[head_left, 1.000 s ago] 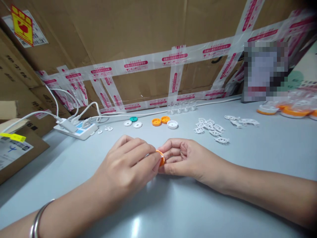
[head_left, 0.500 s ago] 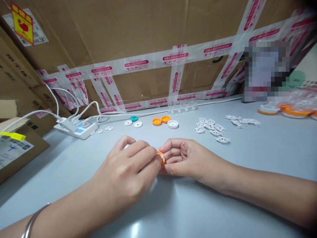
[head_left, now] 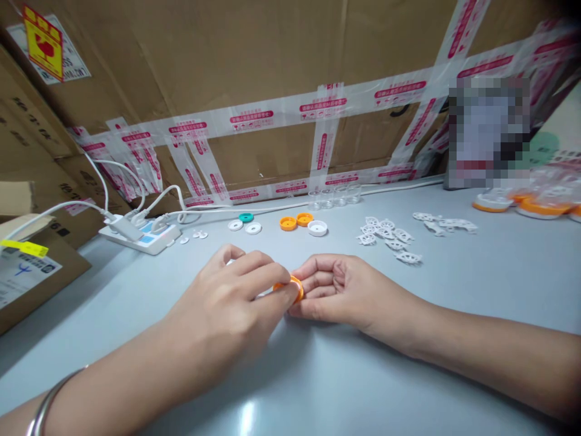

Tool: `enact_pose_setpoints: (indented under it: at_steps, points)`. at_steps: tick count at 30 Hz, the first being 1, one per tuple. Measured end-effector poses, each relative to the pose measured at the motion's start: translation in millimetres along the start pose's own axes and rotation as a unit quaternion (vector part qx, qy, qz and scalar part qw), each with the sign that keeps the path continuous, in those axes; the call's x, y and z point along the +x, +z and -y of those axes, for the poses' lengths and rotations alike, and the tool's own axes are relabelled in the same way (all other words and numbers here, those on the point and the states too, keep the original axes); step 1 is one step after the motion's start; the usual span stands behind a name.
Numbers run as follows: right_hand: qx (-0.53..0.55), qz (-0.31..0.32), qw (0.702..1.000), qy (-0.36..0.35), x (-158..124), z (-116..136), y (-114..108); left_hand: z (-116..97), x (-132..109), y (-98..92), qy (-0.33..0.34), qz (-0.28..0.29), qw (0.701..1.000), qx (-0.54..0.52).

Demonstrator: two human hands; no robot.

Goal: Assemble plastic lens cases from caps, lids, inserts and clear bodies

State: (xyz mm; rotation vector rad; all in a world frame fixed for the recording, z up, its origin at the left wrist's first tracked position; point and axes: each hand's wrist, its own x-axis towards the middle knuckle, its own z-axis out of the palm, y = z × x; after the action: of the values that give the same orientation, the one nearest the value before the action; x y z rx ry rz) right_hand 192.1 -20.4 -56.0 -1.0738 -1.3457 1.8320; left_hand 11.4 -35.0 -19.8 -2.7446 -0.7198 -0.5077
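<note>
Between my two hands is a small round orange plastic piece [head_left: 298, 287] with a raised ribbed rim and something pale inside it. My right hand [head_left: 345, 290] grips its right edge, thumb below and fingers curled behind. From the left, the thumb and a finger of my left hand [head_left: 231, 303] close on the same piece, covering part of it. A bit of white shows by the bent fingers of the left hand; what it belongs to is hidden. Beyond the hands lie two orange round pieces [head_left: 287, 224], a white round cup-like piece [head_left: 317, 228] and a green disc [head_left: 246, 217].
White spoked parts [head_left: 385, 231] lie in a loose group right of centre. Clear round pieces [head_left: 334, 197] stand by the large cardboard box [head_left: 254, 60]. A power strip [head_left: 140, 235] with white cables is at left. Orange-and-white assembled items [head_left: 542, 203] are piled at far right.
My left hand has shifted slightly left and its fingers have lifted a little, so more of the orange piece shows. My right hand stays nearly still.
</note>
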Motion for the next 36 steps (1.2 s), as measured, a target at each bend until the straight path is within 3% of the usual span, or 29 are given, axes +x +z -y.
enact_pose_setpoints:
  at_steps: [4, 6, 11, 15, 20, 24, 29, 32, 36]
  points:
    - [-0.004, -0.024, 1.0, 0.005, -0.6, 2.7, 0.1, 8.0, 1.1, -12.9, -0.052, -0.036, 0.995, -0.082]
    - [-0.011, -0.041, 0.999, 0.01, -0.2, 3.9, -0.5, 14.4, -1.8, -20.9, -0.09, -0.022, 0.99, -0.106]
    - [-0.037, -0.077, 0.996, 0.022, 0.6, 4.9, -2.5, 22.5, -12.7, -25.4, -0.151, 0.162, 0.967, -0.127]
    - [-0.045, -0.078, 0.996, 0.017, 2.1, 1.4, -4.1, 18.4, -13.5, -17.2, -0.152, 0.216, 0.952, -0.153]
    - [-0.047, -0.075, 0.996, 0.013, 2.2, 0.9, -4.0, 24.5, -10.4, -15.0, -0.159, 0.177, 0.946, -0.221]
    - [-0.061, -0.083, 0.994, 0.023, 0.0, 5.2, -1.9, 36.9, -8.5, -11.6, -0.223, 0.093, 0.896, -0.373]
    - [-0.067, -0.082, 0.994, 0.017, -0.3, 4.9, -1.9, 36.2, -5.5, -1.2, -0.231, 0.059, 0.851, -0.468]
    - [-0.07, -0.075, 0.995, 0.003, 0.7, 2.6, -3.0, 30.5, -4.1, 1.2, -0.223, 0.062, 0.845, -0.482]
    - [-0.072, -0.064, 0.995, -0.01, 1.6, 0.8, -3.5, 26.1, -3.0, 0.2, -0.233, 0.055, 0.865, -0.442]
